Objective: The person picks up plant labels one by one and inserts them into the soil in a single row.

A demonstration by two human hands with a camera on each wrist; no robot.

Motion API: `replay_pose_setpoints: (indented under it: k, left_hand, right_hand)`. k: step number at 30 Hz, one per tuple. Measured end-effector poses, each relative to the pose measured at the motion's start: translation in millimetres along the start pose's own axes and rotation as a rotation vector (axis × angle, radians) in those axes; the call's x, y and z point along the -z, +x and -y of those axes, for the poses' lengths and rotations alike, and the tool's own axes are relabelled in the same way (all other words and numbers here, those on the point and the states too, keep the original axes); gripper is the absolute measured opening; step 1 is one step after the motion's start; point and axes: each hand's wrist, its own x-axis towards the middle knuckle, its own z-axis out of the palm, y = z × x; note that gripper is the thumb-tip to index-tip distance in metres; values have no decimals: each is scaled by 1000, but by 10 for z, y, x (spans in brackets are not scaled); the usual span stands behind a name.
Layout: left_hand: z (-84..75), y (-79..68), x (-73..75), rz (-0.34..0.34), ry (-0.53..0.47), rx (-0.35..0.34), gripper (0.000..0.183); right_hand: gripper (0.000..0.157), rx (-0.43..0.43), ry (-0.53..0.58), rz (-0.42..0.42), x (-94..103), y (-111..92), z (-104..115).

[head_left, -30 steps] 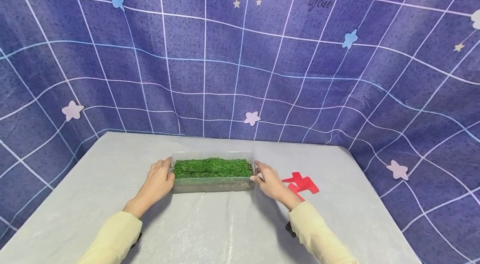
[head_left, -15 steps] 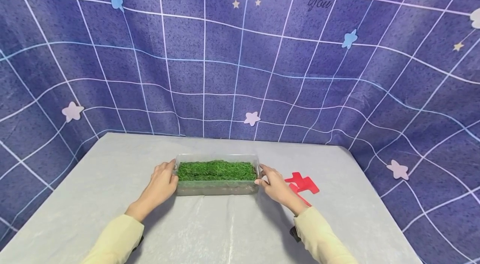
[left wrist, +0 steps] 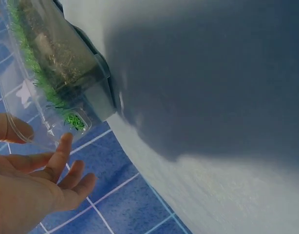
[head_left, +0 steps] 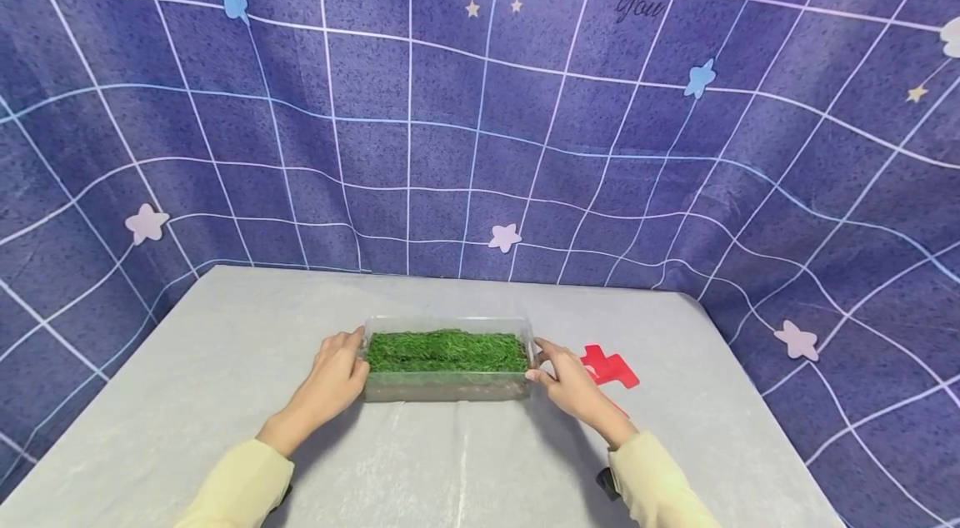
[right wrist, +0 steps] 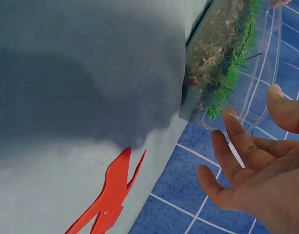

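A long clear plastic box sits on the table, with green grass across its top. Brown soil-like filling shows through its wall in the left wrist view. My left hand holds the box's left end, thumb at the near corner and fingers along the end wall. At the opposite end, my right hand holds it the same way, thumb near the front corner. In the right wrist view the right fingertips are right at the end wall and the thumb is at the rim.
Flat red T-shaped pieces lie on the grey-covered table, just right of my right hand and partly hidden behind it. A blue curtain with a grid pattern and stars hangs along the table's back and sides.
The grass-filled box has slid to the right and a little toward me, with both hands moving along at its ends. My right hand now covers more of the red pieces.
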Motion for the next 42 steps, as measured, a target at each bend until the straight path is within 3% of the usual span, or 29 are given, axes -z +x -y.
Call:
replay_pose_setpoints:
  k: [13,30,42]
  left_hand:
    - [-95,-52,-57,17,-11,-32,52]
    - [-170,-155,-69,32,-10,-42,52]
    - [-147,-163,-56,20,4,-48,50]
  right_hand:
    - [52,-7,5,1,118,-184,-48]
    - [55,-101,32,9,184,-342,-60]
    - [60,-78,83,25,187,-361,-109]
